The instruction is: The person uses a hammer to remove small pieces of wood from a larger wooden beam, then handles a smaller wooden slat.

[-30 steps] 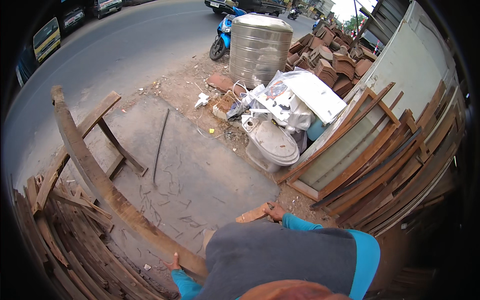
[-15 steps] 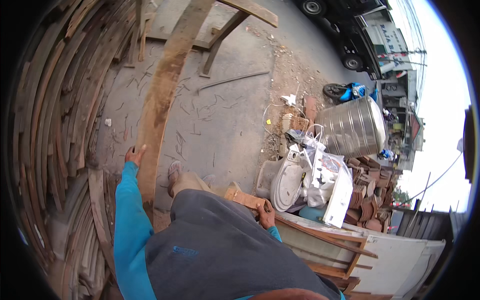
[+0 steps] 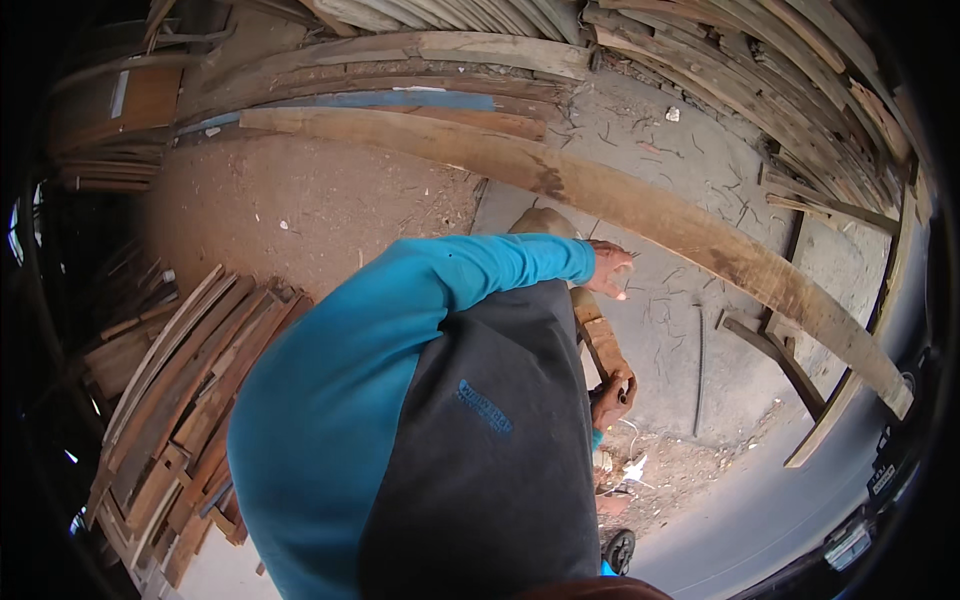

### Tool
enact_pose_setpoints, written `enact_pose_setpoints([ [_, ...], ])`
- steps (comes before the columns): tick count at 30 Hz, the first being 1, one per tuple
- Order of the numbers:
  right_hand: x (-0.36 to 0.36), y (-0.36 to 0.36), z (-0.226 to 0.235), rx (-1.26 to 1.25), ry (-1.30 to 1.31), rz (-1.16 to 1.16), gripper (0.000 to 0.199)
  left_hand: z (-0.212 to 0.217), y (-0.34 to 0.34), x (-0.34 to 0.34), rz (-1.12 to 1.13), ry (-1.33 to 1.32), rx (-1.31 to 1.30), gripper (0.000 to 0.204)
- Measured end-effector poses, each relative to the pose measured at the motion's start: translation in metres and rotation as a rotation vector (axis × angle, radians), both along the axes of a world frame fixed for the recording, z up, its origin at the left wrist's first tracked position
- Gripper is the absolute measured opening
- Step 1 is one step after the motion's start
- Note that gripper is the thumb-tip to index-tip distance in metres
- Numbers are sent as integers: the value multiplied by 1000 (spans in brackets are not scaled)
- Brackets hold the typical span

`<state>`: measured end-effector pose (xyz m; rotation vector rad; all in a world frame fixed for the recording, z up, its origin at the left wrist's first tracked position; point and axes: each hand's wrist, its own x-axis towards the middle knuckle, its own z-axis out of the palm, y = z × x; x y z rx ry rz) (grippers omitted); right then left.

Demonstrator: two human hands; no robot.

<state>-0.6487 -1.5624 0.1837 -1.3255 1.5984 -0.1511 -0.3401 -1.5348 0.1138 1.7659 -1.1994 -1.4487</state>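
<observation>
My left hand is off any object, its fingers apart and slightly bent. It is in front of a long, weathered plank that crosses the view from upper left to lower right. The plank has a dark stain near its middle. Close to my body, my right hand grips one end of a short, block-shaped wooden piece. My left sleeve and torso hide part of that piece.
A wooden trestle stands by the plank's right part. Long boards are stacked at upper right, and a pile of wood lies at left. Bent nail-like bits and a thin rod lie on the concrete. Beyond is a road.
My view has swung sharply to the left. My left hand has let go of the plank's edge and come across my body. My right hand still holds the short wooden piece.
</observation>
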Motion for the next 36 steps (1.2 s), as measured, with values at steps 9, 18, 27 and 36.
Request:
enact_pose_setpoints([
  [9, 92, -51, -21, -228, -107, 513, 46, 13, 93, -97, 295, -175, -75, 101],
  [18, 190, 51, 45, -18, -251, 869, 41, 45, 214, -36, 714, -714, -295, 84],
  [27, 299, 219, 108, -65, -224, 1314, 49, 39, 445, 11, 978, -415, 20, 65],
  [36, 324, 259, 126, -274, -472, 1308, 47, -59, 651, -15, 1937, 440, 520, 64],
])
